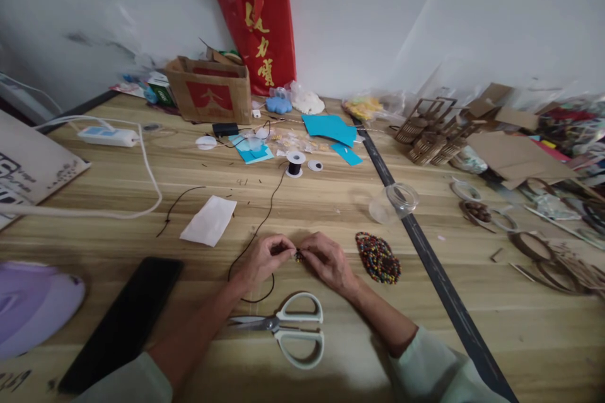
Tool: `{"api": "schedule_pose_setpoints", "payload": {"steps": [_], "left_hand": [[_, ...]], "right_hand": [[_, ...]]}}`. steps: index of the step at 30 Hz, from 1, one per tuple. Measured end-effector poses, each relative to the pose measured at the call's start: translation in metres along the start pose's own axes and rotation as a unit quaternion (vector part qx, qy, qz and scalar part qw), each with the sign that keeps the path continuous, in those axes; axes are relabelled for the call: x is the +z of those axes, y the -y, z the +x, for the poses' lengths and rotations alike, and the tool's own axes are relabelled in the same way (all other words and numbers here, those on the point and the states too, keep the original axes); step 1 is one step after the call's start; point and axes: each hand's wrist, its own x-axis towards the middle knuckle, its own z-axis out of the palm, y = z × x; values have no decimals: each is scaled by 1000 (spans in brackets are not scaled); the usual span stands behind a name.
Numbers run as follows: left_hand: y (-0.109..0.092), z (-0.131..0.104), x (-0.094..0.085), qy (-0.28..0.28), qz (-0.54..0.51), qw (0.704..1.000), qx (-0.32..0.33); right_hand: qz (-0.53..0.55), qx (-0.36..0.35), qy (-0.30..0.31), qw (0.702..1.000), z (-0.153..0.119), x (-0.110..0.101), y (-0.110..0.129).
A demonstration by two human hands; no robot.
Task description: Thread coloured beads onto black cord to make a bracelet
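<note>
A small cluster of dark, multicoloured beads [299, 256] shows between my two hands, close above the table. My left hand [267, 258] is closed in a pinch at the cluster's left side. From the right, my right hand [329, 259] pinches at the same cluster; the fingers hide much of it. A thin black cord [271, 204] runs from a spool [294, 165] toward my left hand and loops beneath that wrist. Right of my right hand lies a coiled heap of colourful bead strings [378, 258]. White-handled scissors [300, 329] rest partly spread below my hands.
At the left are a black phone [123, 321], a purple-white object [38, 308], a white paper piece [208, 220] and a power strip [108, 136]. A clear round container [392, 203] stands right of centre. Behind are a cardboard box [210, 91] and red bag [265, 31].
</note>
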Motion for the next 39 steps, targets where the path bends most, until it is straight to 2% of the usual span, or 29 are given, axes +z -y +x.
{"api": "schedule_pose_setpoints", "payload": {"steps": [16, 24, 39], "left_hand": [[6, 1, 2, 3, -11, 1000, 9], [0, 0, 0, 6, 1, 1000, 0], [2, 0, 0, 10, 2, 1000, 7]], "right_hand": [[-4, 4, 5, 1000, 1, -1, 2], [-1, 3, 0, 1000, 1, -1, 2], [-1, -3, 2, 1000, 1, -1, 3]]}}
